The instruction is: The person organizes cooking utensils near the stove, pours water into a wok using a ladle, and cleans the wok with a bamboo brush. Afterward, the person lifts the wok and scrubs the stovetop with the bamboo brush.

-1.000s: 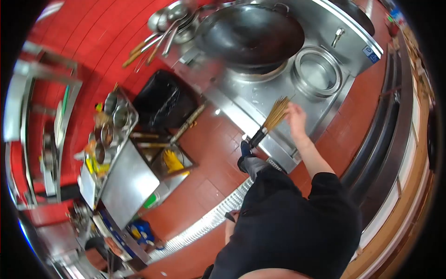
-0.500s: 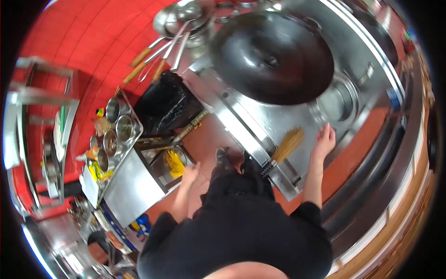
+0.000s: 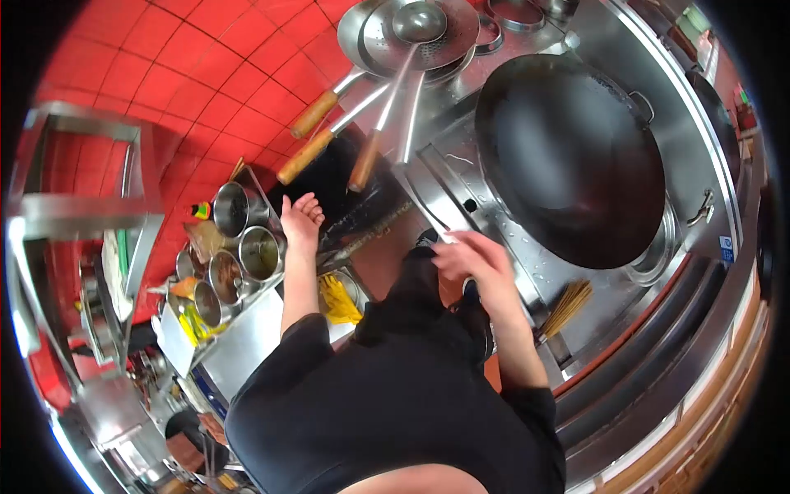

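Observation:
My left hand [image 3: 301, 221] is raised with its fingers loosely bent and apart, holding nothing. It is in front of the black counter block, just right of the metal pots [image 3: 260, 253] and below the wooden-handled ladles [image 3: 309, 156]. My right hand [image 3: 481, 267] hangs over the edge of the steel counter, its bent fingers smeared by motion; I cannot make out anything in them. Beyond it a large black wok [image 3: 572, 165] lies on the steel counter. A straw wok brush [image 3: 566, 309] rests on the steel to the right of my right forearm.
Metal strainers and a ladle [image 3: 420, 23] are stacked at the back. A round steel basin [image 3: 654, 251] shows partly under the wok. Yellow gloves [image 3: 339, 300] lie low between the counters. A steel rack [image 3: 90, 210] stands at the left against red tiles [image 3: 193, 62].
The view has turned toward the left, so the wok and brush appear farther right. My left hand has risen toward the ladle handles. My right hand has moved left, away from the basin.

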A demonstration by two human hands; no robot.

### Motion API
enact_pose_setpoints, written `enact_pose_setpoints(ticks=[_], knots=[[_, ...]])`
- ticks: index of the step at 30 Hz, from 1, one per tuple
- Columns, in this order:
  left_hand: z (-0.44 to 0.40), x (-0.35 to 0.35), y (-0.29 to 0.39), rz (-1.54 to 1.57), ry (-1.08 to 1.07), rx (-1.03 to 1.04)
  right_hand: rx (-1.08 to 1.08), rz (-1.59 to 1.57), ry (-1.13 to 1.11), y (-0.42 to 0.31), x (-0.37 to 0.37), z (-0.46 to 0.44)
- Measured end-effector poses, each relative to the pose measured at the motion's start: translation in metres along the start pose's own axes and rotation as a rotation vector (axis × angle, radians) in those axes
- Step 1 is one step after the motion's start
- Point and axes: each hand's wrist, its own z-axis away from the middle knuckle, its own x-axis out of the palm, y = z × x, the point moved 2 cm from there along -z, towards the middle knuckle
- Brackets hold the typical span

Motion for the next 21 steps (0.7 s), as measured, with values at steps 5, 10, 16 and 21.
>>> enact_pose_setpoints(ticks=[5, 10, 16, 21], knots=[[-0.007, 0.048, 0.055, -0.171, -0.345, -0.15, 0.319, 0.029, 0.3, 0.026, 0.093, -0.122], [0.004, 0.082, 0.083, -0.091, -0.525, -0.266, 0.268, -0.245, 0.23, 0.036, 0.106, -0.177], [0.013, 0.101, 0.081, -0.231, -0.638, -0.372, 0.2, -0.053, 0.324, 0.014, 0.109, -0.169], [0.02, 0.114, 0.066, -0.14, -0.678, -0.383, 0.127, -0.152, 0.284, -0.024, 0.069, -0.075]])
